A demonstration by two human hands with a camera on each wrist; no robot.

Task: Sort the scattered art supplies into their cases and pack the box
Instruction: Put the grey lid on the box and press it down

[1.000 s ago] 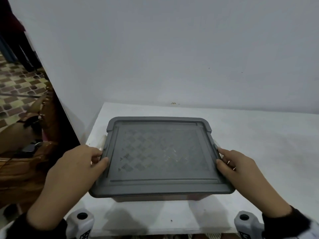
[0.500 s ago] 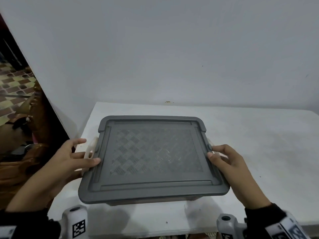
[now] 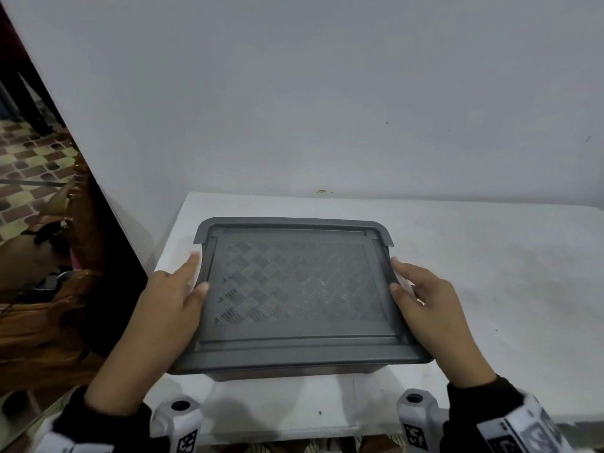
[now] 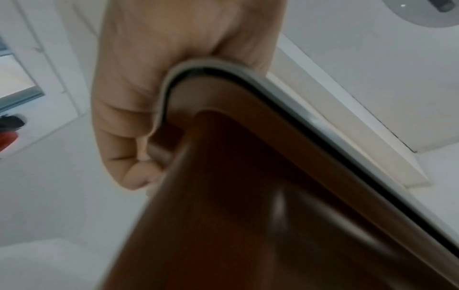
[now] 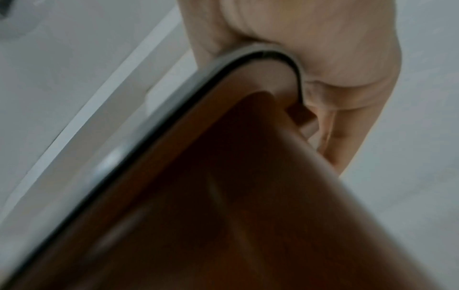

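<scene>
A grey lidded storage box with a woven-pattern lid sits over the near left part of the white table. I cannot tell whether its base touches the table. My left hand grips its left edge, thumb on the lid and fingers under the rim. My right hand grips the right edge the same way. The left wrist view shows the left hand curled round the rim of the brownish box wall. In the right wrist view the right hand wraps the rim above the box wall. The box's contents are hidden.
A plain grey wall rises behind the table. The table's left edge drops off beside brown wooden furniture and a tiled floor. Bare tabletop stretches to the right of the box.
My left hand, spread beside the box's left side latch half a second ago, now grips that edge with the thumb on the lid. The right hand keeps its hold.
</scene>
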